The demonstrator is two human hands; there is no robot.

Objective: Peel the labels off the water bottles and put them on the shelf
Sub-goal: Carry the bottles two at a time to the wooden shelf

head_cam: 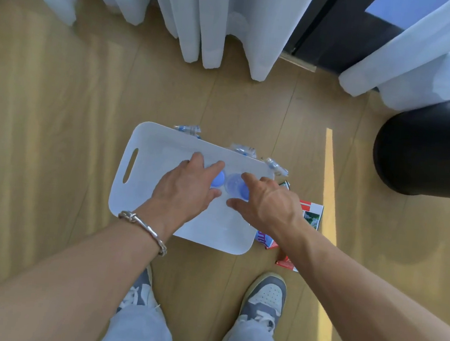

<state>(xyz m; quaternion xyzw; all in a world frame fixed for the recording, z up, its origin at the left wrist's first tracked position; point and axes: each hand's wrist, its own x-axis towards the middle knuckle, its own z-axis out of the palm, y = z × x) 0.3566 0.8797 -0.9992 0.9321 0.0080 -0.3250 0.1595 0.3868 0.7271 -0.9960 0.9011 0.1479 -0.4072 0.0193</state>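
Observation:
A white plastic bin (134, 189) with a slot handle stands on the wooden floor, seen from above. Inside it stand clear water bottles with blue caps. My left hand (186, 191) reaches down into the bin, thumb and fingers curled round the top of one blue-capped bottle (218, 180). My right hand (267, 202) does the same on a second blue-capped bottle (244, 193). A clear bottle top (233, 183) shows between the two hands. The bottles' bodies are hidden below the hands.
Crumpled clear-and-blue labels (243, 150) lie on the floor behind the bin, red and printed labels (310, 214) to its right. White curtains (218, 32) hang at the back, and a black round object (429, 151) stands at the right. My shoes are just below the bin.

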